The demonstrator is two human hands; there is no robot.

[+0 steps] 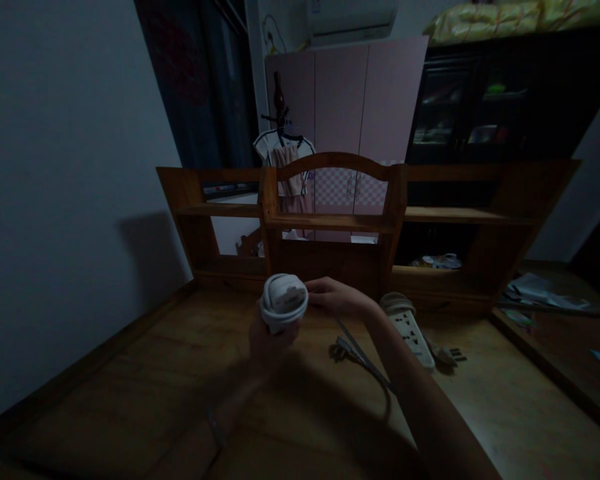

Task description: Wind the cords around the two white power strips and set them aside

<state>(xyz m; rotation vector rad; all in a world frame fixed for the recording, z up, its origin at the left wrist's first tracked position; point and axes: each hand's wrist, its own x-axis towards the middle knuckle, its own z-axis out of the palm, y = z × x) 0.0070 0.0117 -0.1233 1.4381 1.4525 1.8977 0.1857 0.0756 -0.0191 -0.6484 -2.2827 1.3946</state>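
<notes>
My left hand (266, 341) is closed around a white power strip (283, 301) held upright, with its cord wound in loops round the top end. My right hand (337, 295) pinches the cord beside those loops. From there the cord (365, 357) hangs down to the wooden desk (145, 373), and its plug (339, 349) lies on the desk just below my right wrist.
A second white power strip (411, 328) with its own plug (453, 355) lies to the right of my right arm. A wooden shelf unit (330, 223) stands along the back of the desk. Papers (540, 292) lie at the far right. A wall (55, 200) is close on the left.
</notes>
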